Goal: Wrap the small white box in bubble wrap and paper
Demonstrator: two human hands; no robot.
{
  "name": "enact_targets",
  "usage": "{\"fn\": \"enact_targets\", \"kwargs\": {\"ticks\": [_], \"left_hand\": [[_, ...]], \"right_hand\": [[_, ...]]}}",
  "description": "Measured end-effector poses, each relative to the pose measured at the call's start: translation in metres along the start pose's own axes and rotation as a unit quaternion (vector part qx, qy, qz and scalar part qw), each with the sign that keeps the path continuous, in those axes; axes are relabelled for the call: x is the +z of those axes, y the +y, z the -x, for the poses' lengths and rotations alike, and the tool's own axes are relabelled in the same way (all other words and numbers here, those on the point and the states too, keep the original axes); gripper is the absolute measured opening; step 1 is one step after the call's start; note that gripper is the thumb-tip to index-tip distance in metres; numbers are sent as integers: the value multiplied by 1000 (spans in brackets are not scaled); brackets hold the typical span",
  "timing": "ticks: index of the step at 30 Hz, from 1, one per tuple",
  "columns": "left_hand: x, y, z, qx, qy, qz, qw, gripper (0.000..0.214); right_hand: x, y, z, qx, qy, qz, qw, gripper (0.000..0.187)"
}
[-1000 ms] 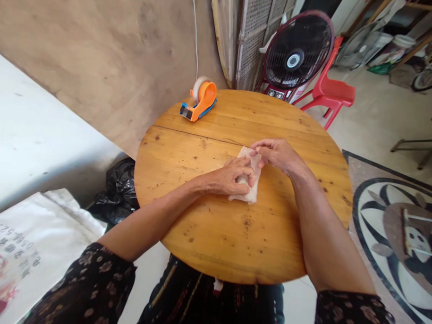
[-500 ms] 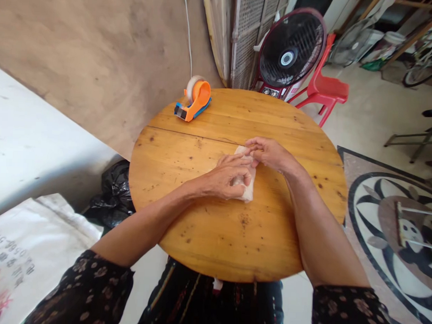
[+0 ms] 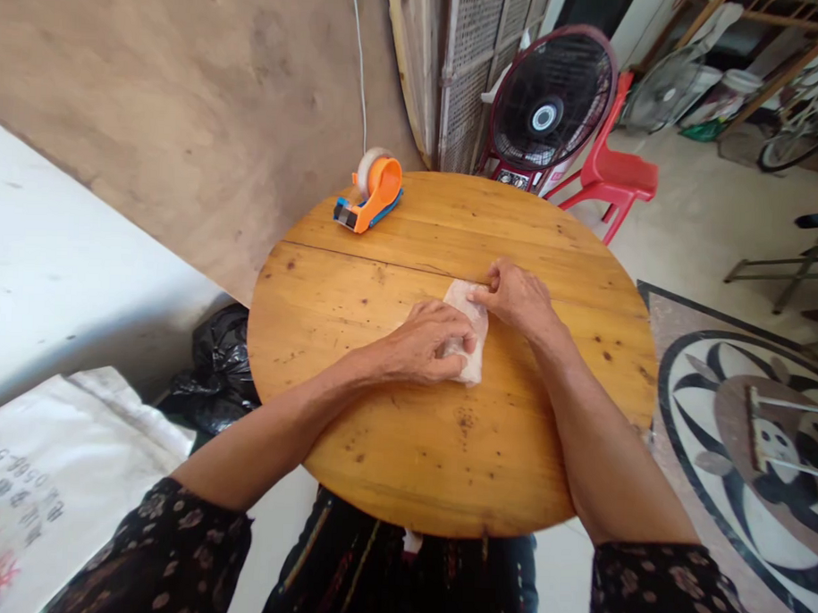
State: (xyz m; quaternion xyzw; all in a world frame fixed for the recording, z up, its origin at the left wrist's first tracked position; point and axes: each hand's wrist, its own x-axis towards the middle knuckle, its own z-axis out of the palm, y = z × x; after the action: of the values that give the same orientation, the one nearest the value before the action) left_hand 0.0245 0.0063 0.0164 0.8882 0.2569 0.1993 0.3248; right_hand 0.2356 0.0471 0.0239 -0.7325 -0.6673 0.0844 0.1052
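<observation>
Head view: with twelve o'clock pointing away from the person, a pale, flat packet lies near the middle of the round wooden table, its long axis running roughly twelve to six, tipped slightly toward eleven and five. The left hand is nearer, covering the nine-o'clock side, fingers bent, thumb and forefinger apart; whether they grip or merely press cannot be told. From the right hand, the packet lies toward eight o'clock; the thumb reaches its one-o'clock corner, forefinger curled beyond, any pinch unclear.
</observation>
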Motion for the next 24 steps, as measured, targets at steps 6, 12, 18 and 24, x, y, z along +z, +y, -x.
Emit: {"fn": "enact_targets", "kwargs": {"ticks": [6, 12, 18, 24], "left_hand": [[1, 0, 2, 3, 3, 0, 1000, 18], [2, 1, 2, 3, 9, 0, 1000, 19], [1, 4, 2, 0, 11, 0, 1000, 21], [1, 3, 5, -8, 11, 6, 1000, 20]], "right_hand": [[2, -3, -2, 6, -39, 6, 999, 22], [3, -6, -4, -2, -55, -35, 998, 12], [9, 0, -6, -37, -18, -169, 985, 8], [17, -3, -10, -28, 4, -376, 926, 15]]}}
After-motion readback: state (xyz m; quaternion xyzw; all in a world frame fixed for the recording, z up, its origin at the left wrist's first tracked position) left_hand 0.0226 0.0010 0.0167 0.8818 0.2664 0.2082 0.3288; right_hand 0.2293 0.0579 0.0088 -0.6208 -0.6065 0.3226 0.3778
